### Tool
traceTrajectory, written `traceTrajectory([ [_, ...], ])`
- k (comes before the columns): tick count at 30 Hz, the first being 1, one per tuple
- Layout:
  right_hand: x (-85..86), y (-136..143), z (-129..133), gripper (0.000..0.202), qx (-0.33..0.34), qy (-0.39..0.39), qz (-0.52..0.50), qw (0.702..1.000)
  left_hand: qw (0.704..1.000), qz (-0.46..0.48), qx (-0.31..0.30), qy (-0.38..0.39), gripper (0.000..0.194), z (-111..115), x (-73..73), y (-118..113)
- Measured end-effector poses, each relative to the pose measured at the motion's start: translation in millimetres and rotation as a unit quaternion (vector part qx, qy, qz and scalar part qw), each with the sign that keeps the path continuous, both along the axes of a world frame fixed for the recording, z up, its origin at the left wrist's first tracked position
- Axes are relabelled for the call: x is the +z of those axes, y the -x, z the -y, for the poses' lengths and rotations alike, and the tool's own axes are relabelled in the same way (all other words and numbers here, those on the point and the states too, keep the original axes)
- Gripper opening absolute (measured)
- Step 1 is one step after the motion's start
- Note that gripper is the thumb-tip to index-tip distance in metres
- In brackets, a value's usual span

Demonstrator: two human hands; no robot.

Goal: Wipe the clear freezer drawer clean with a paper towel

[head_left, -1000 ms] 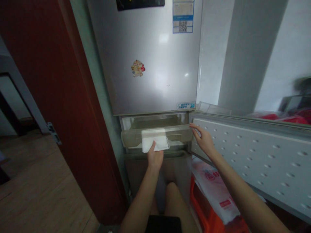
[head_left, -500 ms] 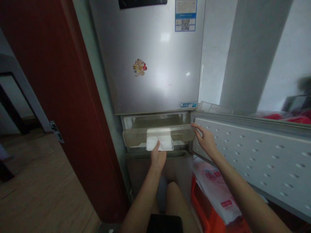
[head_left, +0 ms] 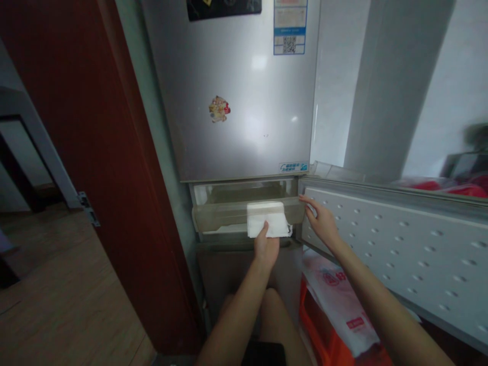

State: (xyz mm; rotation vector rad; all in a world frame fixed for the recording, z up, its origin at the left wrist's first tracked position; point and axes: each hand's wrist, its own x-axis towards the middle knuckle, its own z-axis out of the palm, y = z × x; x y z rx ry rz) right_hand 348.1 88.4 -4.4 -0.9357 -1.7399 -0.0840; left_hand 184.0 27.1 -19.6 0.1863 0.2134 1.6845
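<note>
The fingers of my left hand (head_left: 267, 250) are closed on a white, folded, soft cloth or paper pad (head_left: 266, 210), thumb on its near face, the rest behind its lower edge. The pad lies over the right half of a translucent, yellowish plastic drawer front (head_left: 221, 215); its far face is hidden, so I cannot tell how firmly it presses. A loose corner hangs out at the pad's right, and I judge that tucking it under and keeping the folds flat would give a more even touch.

The fingers of my right hand (head_left: 324, 222) are partly spread, tips at the right end of the drawer's rim; I cannot tell whether they pinch it or only rest there. A light, steady hold there should stop the drawer sliding about.

Just right, the open freezer door with its white dimpled inner panel (head_left: 404, 239) limits how far that elbow can swing. Above, the silver-grey upper refrigerator door (head_left: 244, 91) closes off the reach from the top. My knees (head_left: 272, 305) crowd the near side, before the shut grey lower panel (head_left: 224, 274). Near right stands an orange-red plastic container (head_left: 318, 325) under a white plastic bag with red print (head_left: 345, 307); far left, a dark red wooden door (head_left: 102, 152).
</note>
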Motion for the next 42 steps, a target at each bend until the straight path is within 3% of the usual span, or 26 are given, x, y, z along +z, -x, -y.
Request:
traceTrajectory([
  [10,-1.6,-1,-1,0.038,0.006,0.002,0.003,1.0,0.994,-0.025,0.105,-0.002,0.039,12,-3.5,64],
  [16,-1.9,-1,-1,0.037,0.003,0.002,0.0,1.0,0.992,-0.052,0.117,0.011,0.037,14,-11.2,90],
  [23,-2.5,-1,-2,0.038,0.002,0.001,0.0,1.0,0.993,-0.06,0.1,0.0,0.038,9,-10.0,68],
  [31,-3.3,-1,-2,0.039,-0.004,-0.003,-0.002,1.0,0.998,-0.051,0.026,-0.035,0.038,-6,-15.0,17],
  [35,-2.4,-1,-3,0.038,-0.007,-0.004,0.001,1.0,0.998,-0.036,0.004,-0.044,0.038,-9,-10.8,-5],
  [38,-1.9,-1,-2,0.038,-0.007,-0.004,0.004,1.0,0.999,-0.027,0.007,-0.028,0.038,-7,-7.6,-7],
  [42,-2.0,-1,-2,0.038,-0.007,-0.005,0.003,1.0,0.999,-0.027,0.008,-0.022,0.035,0,-7.4,9],
])
